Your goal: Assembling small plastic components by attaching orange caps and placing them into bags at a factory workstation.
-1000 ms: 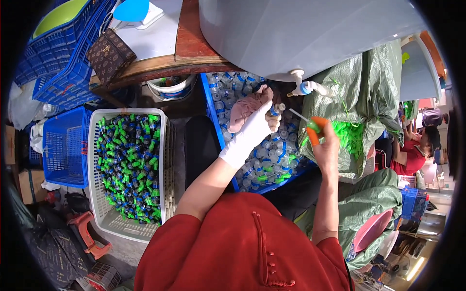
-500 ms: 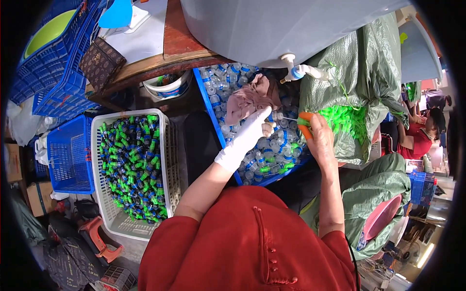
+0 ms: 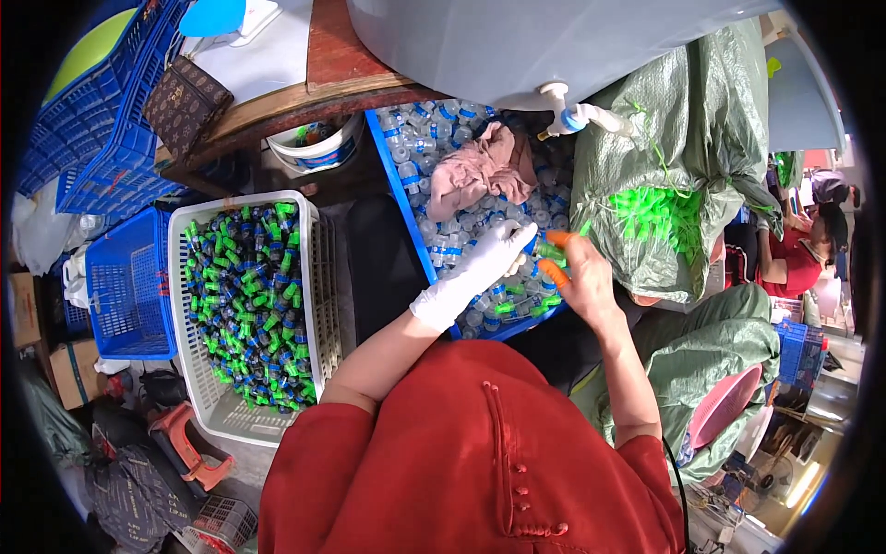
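My left hand point(image 3: 498, 251), in a white glove, pinches a small clear bottle with a blue band point(image 3: 531, 244). Orange covers sit on the thumb and forefinger of my right hand point(image 3: 586, 275), which are round a green cap point(image 3: 551, 250) at the bottle's end. Part of this grip is hidden by the fingers. Beneath both hands is a blue crate point(image 3: 399, 189) full of small clear bottles with blue bands point(image 3: 417, 148). A crumpled pink cloth point(image 3: 484, 171) lies on them. Several green-capped pieces point(image 3: 517, 300) lie at the crate's near end.
On the left stands a white crate point(image 3: 309, 286) of green-capped bottles, beside a blue basket point(image 3: 129, 295). Green pieces point(image 3: 655, 217) fill an open sack point(image 3: 614, 166) on the right. A grey tank point(image 3: 480, 46) with a tap point(image 3: 561, 111) overhangs the far side. Another person point(image 3: 794, 245) sits far right.
The green cap on its thin stem was apart from the bottle and is now at its end. My hands have come closer together, and the view has shifted slightly.
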A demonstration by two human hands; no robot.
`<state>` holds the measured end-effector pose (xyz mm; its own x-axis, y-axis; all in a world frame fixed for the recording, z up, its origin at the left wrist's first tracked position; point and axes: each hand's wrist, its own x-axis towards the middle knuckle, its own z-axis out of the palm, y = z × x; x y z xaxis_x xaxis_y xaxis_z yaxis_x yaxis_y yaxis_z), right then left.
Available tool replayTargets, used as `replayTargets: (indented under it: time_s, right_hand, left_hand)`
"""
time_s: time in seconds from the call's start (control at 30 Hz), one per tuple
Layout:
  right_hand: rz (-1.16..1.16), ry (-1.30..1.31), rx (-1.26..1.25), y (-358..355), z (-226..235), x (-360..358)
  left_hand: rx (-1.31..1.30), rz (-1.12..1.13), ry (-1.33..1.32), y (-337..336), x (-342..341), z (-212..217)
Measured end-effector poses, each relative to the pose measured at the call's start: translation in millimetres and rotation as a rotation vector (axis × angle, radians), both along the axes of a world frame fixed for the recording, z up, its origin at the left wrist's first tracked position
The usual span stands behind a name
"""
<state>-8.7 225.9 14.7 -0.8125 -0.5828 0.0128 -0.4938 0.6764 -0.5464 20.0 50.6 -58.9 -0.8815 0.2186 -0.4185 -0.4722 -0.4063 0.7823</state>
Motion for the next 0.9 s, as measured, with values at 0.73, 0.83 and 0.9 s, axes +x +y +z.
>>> replayTargets:
  time_s: [0.73,0.83,0.9]
  right_hand:
    - [-0.433,0.201,0.186,63.7,-59.8,-46.7]
    - [-0.417,0.197,0.134,58.5,-55.7,-38.5]
    - [-0.430,0.176,0.056,66.2,-47.9,-24.5]
  left_hand:
    - [-1.289,0.086,0.468,-82.9,57.0,9.4]
    - [-1.682,-0.251,0.419,-11.2,15.9,-62.0]
    - [-1.902,-0.290,0.416,5.6,6.4,-96.0]
